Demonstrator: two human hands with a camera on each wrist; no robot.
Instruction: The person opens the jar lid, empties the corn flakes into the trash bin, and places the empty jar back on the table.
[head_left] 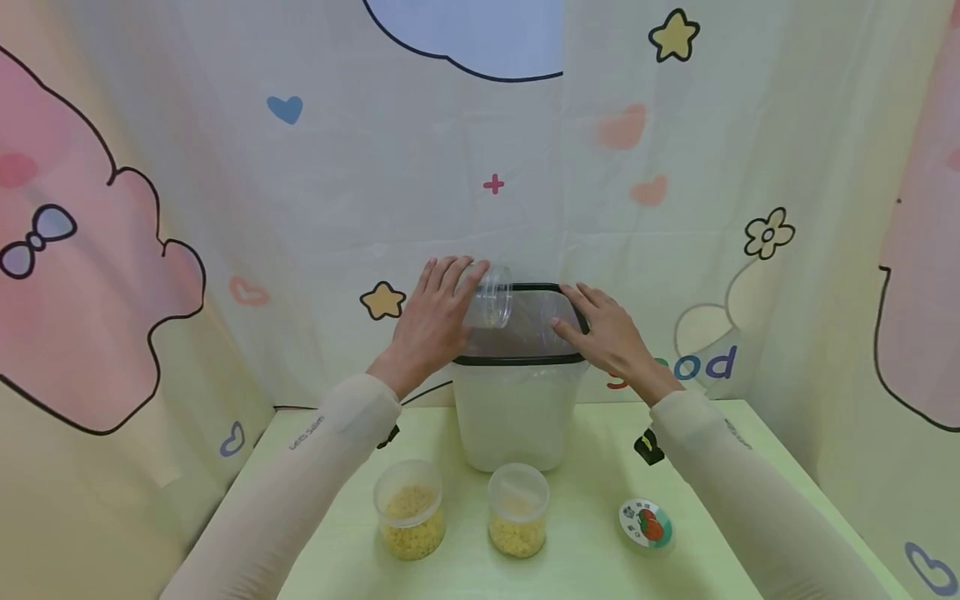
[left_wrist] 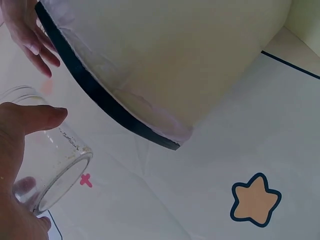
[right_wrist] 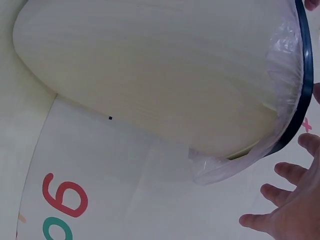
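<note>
My left hand grips a clear jar on its side over the left part of the bin's mouth. In the left wrist view the thumb presses on the wall of the jar, which looks nearly bare inside. The white bin stands upright with a black rim and a thin plastic liner folded over it. At the right side of the rim, my right hand has its fingers extended and spread. Only air shows between those fingers in the right wrist view.
Two clear tubs with yellow crumbly bits, a left tub and a right tub, stand in front of the bin. A round lid with a tomato picture lies to the right. Behind the bin hangs a printed curtain.
</note>
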